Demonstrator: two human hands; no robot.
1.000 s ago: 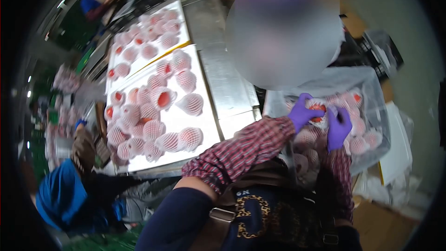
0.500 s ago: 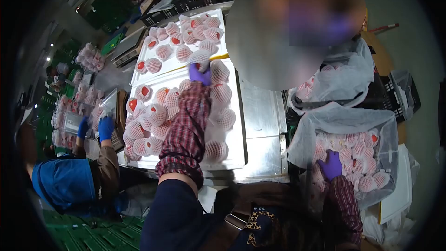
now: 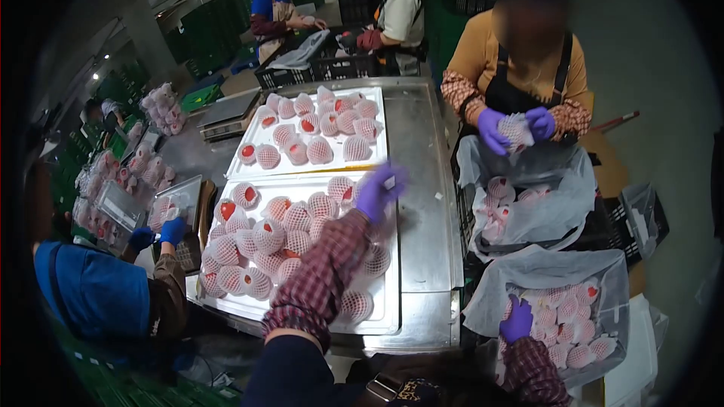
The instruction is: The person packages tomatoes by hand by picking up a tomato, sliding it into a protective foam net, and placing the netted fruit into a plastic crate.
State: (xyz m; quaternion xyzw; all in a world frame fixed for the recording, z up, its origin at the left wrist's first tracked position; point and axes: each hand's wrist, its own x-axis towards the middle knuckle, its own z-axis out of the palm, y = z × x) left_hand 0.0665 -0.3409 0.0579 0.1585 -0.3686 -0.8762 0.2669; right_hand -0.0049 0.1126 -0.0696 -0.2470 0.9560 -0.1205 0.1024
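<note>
My left hand (image 3: 381,190), in a purple glove, is smeared by motion over the right edge of the near white foam tray (image 3: 389,313); a small pale spot shows at its fingers, too blurred to name. Below it lie red fruits in white foam nets (image 3: 268,235), in several rows. The far white tray (image 3: 260,169) bears more netted fruits (image 3: 308,123). My right hand (image 3: 516,320), also purple-gloved, lies with fingers apart on netted fruits at the left side of a plastic-lined crate (image 3: 615,309).
Across the metal table (image 3: 428,256), a co-worker (image 3: 520,60) holds a netted fruit (image 3: 516,133) above another lined crate (image 3: 471,169). At left, a co-worker in blue (image 3: 98,286) handles a clear box (image 3: 177,200). Two people stand behind black crates (image 3: 343,68).
My left hand has moved right and toward me from the trays' border, where it gripped a netted fruit. The view has tilted up. The right hand stays in the crate.
</note>
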